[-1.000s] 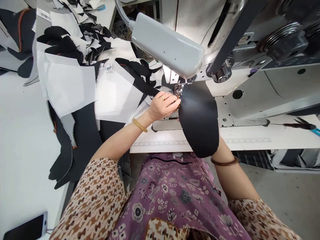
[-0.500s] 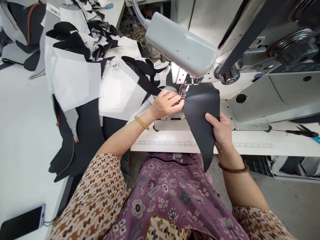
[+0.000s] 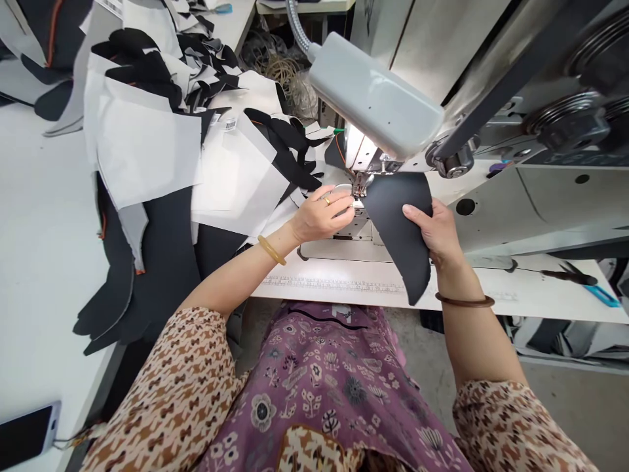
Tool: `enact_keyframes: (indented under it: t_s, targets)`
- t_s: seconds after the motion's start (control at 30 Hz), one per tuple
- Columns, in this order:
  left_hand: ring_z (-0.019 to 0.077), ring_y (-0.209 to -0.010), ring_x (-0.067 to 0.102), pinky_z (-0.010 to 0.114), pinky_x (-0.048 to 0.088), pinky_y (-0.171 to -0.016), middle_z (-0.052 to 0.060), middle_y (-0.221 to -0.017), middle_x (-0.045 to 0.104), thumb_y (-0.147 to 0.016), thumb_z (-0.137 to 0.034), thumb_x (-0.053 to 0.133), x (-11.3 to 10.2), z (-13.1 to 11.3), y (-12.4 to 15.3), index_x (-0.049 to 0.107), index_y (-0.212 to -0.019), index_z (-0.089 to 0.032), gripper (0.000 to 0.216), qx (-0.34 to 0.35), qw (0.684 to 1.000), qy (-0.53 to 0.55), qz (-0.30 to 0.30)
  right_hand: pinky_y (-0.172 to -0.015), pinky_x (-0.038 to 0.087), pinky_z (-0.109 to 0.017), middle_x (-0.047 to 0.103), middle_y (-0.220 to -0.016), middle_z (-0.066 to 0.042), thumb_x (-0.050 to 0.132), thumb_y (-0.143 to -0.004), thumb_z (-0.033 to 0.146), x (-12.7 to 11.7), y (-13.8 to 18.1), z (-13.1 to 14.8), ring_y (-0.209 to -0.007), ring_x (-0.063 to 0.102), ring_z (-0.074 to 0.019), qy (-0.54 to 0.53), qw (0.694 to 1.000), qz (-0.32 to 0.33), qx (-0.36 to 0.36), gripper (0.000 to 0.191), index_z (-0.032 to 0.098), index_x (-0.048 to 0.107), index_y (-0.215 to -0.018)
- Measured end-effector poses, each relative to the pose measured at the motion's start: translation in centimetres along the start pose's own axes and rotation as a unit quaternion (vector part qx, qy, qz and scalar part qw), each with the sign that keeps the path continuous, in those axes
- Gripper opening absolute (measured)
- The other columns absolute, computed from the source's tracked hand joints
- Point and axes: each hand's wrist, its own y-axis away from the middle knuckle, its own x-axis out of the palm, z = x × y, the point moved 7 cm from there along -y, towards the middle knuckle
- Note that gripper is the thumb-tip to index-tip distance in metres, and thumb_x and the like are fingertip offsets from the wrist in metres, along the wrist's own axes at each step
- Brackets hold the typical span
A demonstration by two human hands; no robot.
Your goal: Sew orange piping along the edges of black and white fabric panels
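Note:
A dark grey fabric piece (image 3: 400,226) lies under the presser foot (image 3: 360,185) of a sewing machine, its pointed end hanging toward the table's front edge. My right hand (image 3: 437,229) grips its right edge, thumb on top and the other fingers underneath. Just left of the presser foot is my left hand (image 3: 322,215), fingers bent and drawn together. Whatever its fingertips may hold is hidden. Behind the needle, an orange line (image 3: 339,145) shows along a dark part of the fabric.
White and dark cut pieces (image 3: 147,151) are heaped on the left. A grey lamp head (image 3: 376,95) hangs over the needle. Scissors (image 3: 570,275) lie at the right, a phone (image 3: 29,436) at the lower left. A ruler strip (image 3: 324,283) runs along the front edge.
The fabric has moved back under the presser foot, and its hanging tip is farther from my body. My left hand has drawn slightly left of the needle. The whole view has shifted a little.

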Motion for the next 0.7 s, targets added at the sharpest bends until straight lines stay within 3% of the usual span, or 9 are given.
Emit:
enact_keyframes:
  t_s: [0.1,0.23,0.37,0.6,0.7]
  targets:
    - [0.0174,-0.108,0.061,0.04,0.047,-0.092,0.004,-0.106,0.068,-0.087,-0.017,0.048,-0.5,-0.5,1.2,0.059,-0.091,-0.023,0.012,-0.019,0.999,0.029,-0.019,-0.058,0.049,-0.021,0.064,-0.084,0.001,0.077,-0.051,0.038,-0.1,-1.1,0.7,-0.068,0.058,-0.0106,0.025,0.999,0.013,-0.014,0.045,0.019,0.062,-0.089]
    - [0.0164,-0.102,0.064,0.037,0.049,-0.089,0.003,-0.101,0.07,-0.084,-0.017,0.051,-2.0,-1.5,3.5,0.059,-0.093,-0.025,0.015,-0.033,0.997,0.02,-0.062,-0.058,0.046,-0.021,0.062,-0.082,-0.001,0.075,-0.054,0.041,-0.3,-1.9,0.7,-0.066,0.056,-0.0092,0.071,0.997,0.035,0.013,0.047,0.016,0.06,-0.091]
    - [0.016,-0.095,0.066,0.036,0.05,-0.085,0.003,-0.096,0.071,-0.082,-0.019,0.05,-2.9,-1.3,6.7,0.062,-0.091,-0.026,0.016,-0.097,0.995,-0.025,-0.007,-0.063,0.045,-0.023,0.063,-0.092,-0.006,0.072,-0.057,0.047,-1.0,-2.0,0.7,-0.073,0.055,-0.0111,0.169,0.985,0.016,-0.01,0.049,0.015,0.063,-0.093]
    - [0.0181,-0.09,0.065,0.036,0.047,-0.082,0.006,-0.097,0.07,-0.082,-0.017,0.051,-6.2,1.0,13.5,0.063,-0.093,-0.023,0.017,-0.211,0.971,-0.107,0.025,-0.077,0.04,-0.03,0.063,-0.104,-0.01,0.068,-0.057,0.061,-1.4,-3.3,2.2,-0.092,0.056,-0.019,0.382,0.917,-0.039,-0.109,0.058,0.022,0.064,-0.1]
    - [0.0208,-0.09,0.063,0.037,0.046,-0.082,0.008,-0.097,0.068,-0.084,-0.019,0.048,-7.8,3.6,16.8,0.064,-0.089,-0.021,0.018,-0.31,0.938,-0.143,0.066,-0.078,0.038,-0.036,0.063,-0.1,-0.013,0.066,-0.06,0.061,-1.6,-3.2,3.2,-0.093,0.056,-0.0243,0.509,0.848,-0.084,-0.121,0.059,0.021,0.062,-0.104]
